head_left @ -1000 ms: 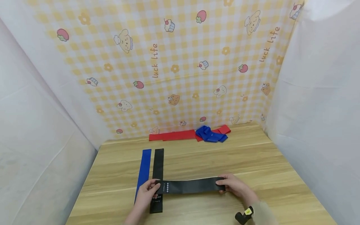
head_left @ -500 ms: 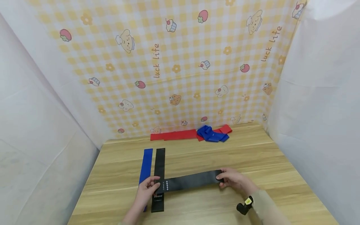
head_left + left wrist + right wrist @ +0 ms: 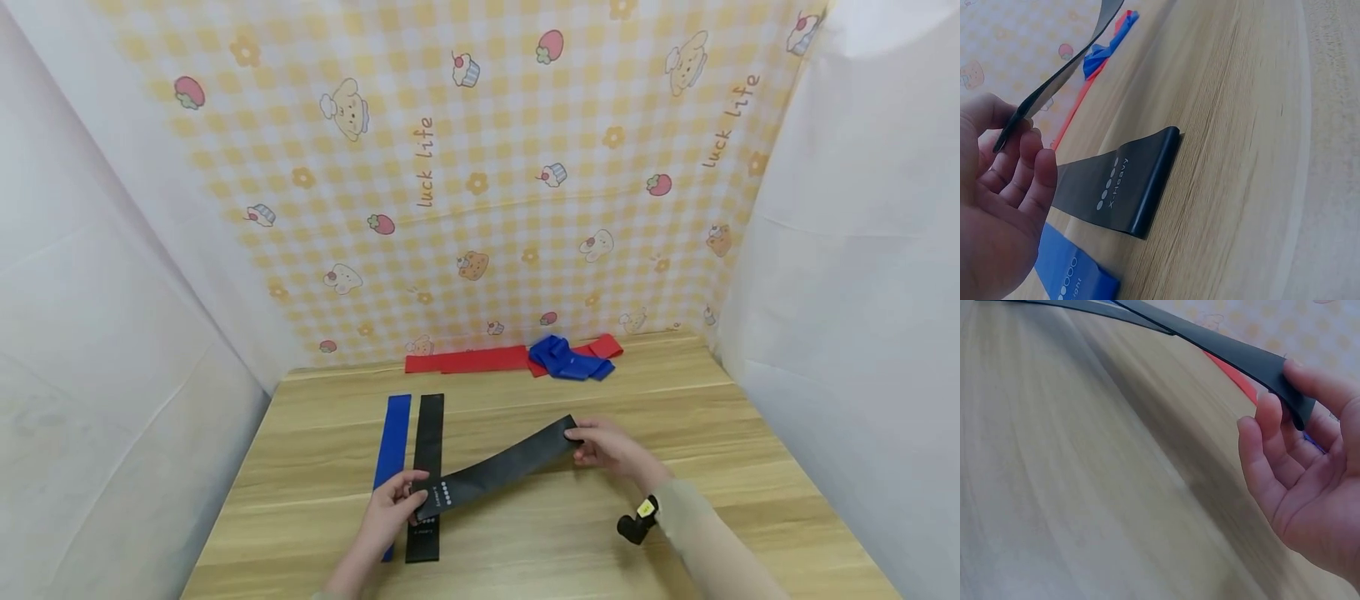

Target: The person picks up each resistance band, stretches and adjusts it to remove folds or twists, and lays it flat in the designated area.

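Note:
A black resistance band (image 3: 502, 468) with a row of pale dots is stretched out flat between both hands, above the table. Its left end is pinched by my left hand (image 3: 393, 504), over a second black resistance band (image 3: 427, 433) that lies lengthwise on the wood. At the other end, higher and farther back, my right hand (image 3: 611, 450) pinches the band between thumb and fingers. Left of the lying black band is a blue resistance band (image 3: 393, 442), partly covered by my left hand. The left wrist view shows "X-Heavy" printed on the lying band (image 3: 1141, 187).
Along the back edge of the wooden table (image 3: 600, 533) lie red bands (image 3: 483, 360), with a crumpled blue band (image 3: 562, 360) over them. A checked yellow cloth (image 3: 480, 208) hangs behind, and white sheets (image 3: 840, 292) close off both sides.
My right hand has moved up, away from me and slightly left, so the held black band now slants upward to the right. The left hand stays over the lying black band.

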The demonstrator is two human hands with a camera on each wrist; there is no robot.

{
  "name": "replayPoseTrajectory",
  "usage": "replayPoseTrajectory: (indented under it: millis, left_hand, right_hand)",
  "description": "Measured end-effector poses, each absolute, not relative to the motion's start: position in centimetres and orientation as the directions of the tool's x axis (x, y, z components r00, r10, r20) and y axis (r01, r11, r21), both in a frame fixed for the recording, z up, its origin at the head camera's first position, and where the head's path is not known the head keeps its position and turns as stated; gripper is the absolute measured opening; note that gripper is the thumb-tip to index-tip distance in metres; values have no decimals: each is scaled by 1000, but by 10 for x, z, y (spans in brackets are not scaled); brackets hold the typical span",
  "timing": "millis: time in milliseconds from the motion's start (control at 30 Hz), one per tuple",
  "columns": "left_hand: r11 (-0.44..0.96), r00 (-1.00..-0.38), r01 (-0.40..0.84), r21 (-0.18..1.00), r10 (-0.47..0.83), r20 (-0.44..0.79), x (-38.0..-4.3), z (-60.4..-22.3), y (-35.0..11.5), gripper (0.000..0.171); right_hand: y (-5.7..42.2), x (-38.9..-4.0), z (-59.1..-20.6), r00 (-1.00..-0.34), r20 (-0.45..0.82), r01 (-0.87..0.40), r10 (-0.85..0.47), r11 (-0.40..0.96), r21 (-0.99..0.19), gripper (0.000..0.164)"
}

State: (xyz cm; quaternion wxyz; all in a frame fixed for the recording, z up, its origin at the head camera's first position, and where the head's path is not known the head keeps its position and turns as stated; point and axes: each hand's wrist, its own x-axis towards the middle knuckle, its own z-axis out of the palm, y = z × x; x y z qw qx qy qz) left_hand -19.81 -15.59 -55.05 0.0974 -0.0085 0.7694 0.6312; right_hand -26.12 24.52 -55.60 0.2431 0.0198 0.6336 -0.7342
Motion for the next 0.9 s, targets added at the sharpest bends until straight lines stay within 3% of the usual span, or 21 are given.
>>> replayPoseTrajectory:
  millis: [167, 333, 567, 767, 900]
  left_hand:
    - [188, -982, -123, 974, 117, -146, -194, -543, -156, 35]
    - [191, -975, -153, 970, 129, -179, -189, -523, -154, 34]
    - [191, -973, -167, 967, 129, -193, -198, -553, -159, 36]
    - [187, -973, -146, 971, 149, -175, -198, -558, -159, 34]
    - [186, -976, -127, 974, 153, -157, -197, -559, -157, 31]
  right_hand:
    - [242, -271, -551, -883, -336, 377, -328, -67, -924, 5]
    - [240, -282, -543, -879, -359, 382, -313, -12, -924, 13]
    - [233, -298, -530, -894, -320, 316, -315, 66, -947, 17]
    - [226, -308, -529, -894, -336, 336, -295, 53, -940, 18]
    - [221, -313, -530, -910, -321, 322, -262, 40, -946, 29]
